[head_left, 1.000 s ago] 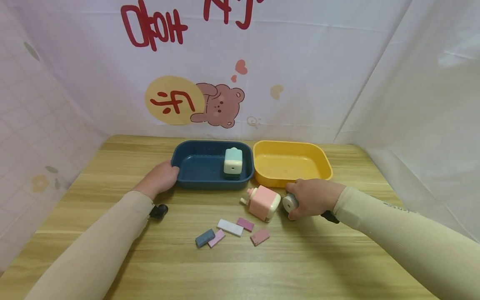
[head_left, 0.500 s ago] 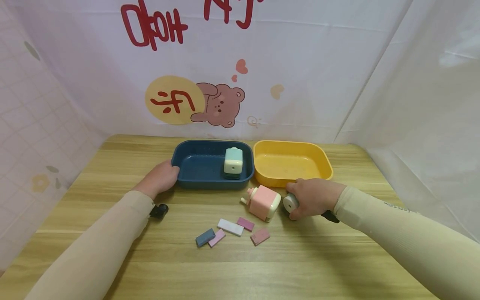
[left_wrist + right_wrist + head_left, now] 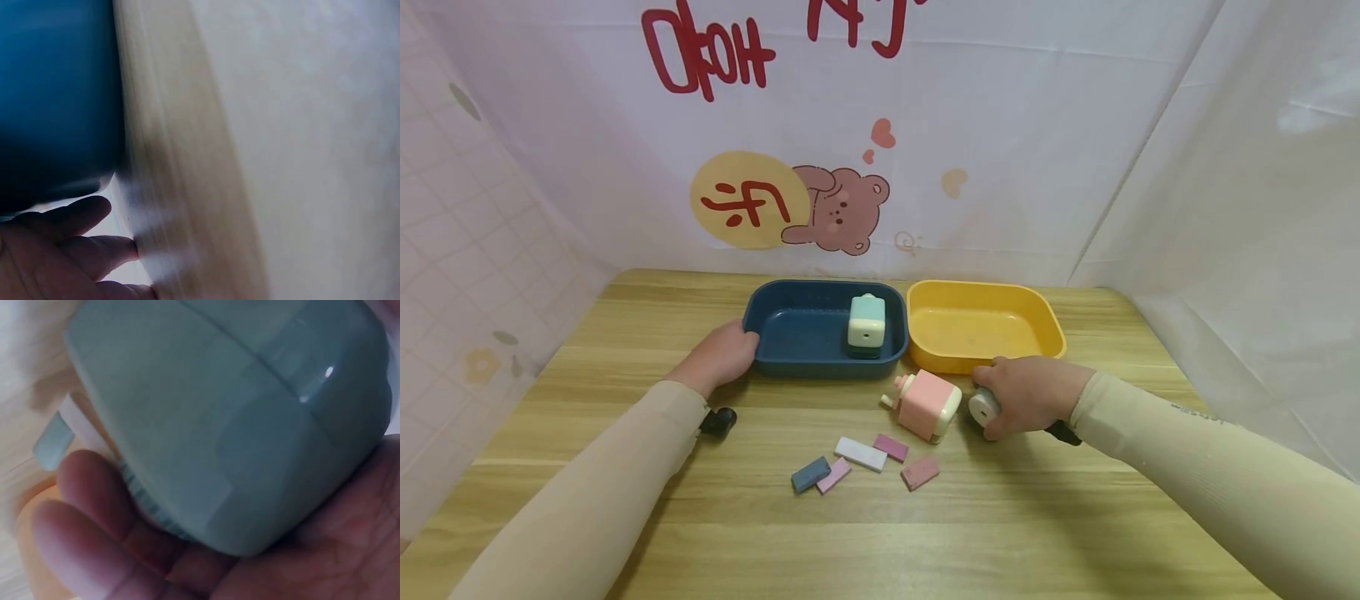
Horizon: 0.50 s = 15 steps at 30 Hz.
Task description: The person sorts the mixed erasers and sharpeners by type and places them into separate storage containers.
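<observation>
- The grey-green pencil sharpener [image 3: 984,408] is in the right hand [image 3: 1030,396], just beside the pink sharpener [image 3: 927,404] and in front of the yellow tray [image 3: 958,364]; whether it touches the table [image 3: 850,550] cannot be told.
- The right hand's fingers curl against the sharpener's side, and its body lies along the palm.
- The left hand [image 3: 721,354] touches the end of the blue tray [image 3: 816,367]. Its visible fingers lie slightly apart and bent; whether the thumb pinches the rim cannot be told.
- The casing looks like hard plastic: probably stiff, fairly light for its bulk, and unlikely to dent under a firm grip.
- Its glossy, rounded faces may prove slippery, so a broad hold around the body seems best.
- The ribbed edge [image 3: 150,503] should give the fingertips some purchase.
- The crank [image 3: 53,442] sticks out and looks the weakest part, a poor place to lift by.
</observation>
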Motion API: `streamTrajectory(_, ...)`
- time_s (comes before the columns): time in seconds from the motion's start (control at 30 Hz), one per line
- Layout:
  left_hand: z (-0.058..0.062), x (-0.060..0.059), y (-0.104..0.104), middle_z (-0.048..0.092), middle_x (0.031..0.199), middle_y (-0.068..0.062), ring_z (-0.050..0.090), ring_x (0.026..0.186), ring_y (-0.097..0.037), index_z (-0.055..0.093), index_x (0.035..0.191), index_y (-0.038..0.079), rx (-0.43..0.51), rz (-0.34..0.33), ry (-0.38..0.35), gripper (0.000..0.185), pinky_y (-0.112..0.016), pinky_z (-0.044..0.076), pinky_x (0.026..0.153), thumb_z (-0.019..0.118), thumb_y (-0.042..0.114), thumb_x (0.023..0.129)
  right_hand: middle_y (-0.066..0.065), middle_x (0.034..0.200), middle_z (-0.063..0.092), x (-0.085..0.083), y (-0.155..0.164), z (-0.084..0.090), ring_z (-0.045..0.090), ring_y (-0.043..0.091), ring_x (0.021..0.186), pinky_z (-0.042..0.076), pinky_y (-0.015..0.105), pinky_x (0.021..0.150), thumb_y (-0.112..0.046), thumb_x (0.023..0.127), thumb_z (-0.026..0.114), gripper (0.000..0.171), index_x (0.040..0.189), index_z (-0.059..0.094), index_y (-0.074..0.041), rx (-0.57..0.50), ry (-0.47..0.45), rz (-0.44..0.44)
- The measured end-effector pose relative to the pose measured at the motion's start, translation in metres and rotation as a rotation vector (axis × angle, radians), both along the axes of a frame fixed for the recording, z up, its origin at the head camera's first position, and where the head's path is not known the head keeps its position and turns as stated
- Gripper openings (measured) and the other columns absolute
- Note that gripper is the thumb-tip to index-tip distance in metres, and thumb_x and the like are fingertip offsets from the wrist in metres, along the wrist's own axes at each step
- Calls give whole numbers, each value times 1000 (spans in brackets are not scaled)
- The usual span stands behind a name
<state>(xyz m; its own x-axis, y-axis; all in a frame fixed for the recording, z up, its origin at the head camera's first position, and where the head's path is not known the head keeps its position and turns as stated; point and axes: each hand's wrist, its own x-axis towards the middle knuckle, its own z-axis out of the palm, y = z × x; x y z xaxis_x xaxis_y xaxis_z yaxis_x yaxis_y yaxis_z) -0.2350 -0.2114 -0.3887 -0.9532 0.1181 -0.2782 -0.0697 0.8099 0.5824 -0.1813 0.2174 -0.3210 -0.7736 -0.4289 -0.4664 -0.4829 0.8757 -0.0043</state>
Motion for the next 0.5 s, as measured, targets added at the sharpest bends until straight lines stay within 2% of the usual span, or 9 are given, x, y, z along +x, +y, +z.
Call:
streamTrajectory(0.3, 0, 0, 0, 50, 150, -26, 51, 113, -38, 34, 158, -8, 7, -3, 2, 63, -54, 43, 102, 21, 28, 108, 0, 98, 58, 3, 3, 13, 58, 19, 77, 47, 33, 70, -37, 78, 78, 41, 110, 59, -21, 1, -36, -1)
streamTrajectory(0.5, -1, 0, 1, 48, 153, -27, 51, 113, -38, 34, 158, -8, 5, -3, 1, 63, -54, 43, 102, 21, 27, 108, -1, 102, 58, 5, 2, 29, 59, 16, 77, 48, 32, 71, -34, 78, 78, 42, 114, 61, -23, -24, -53, 5)
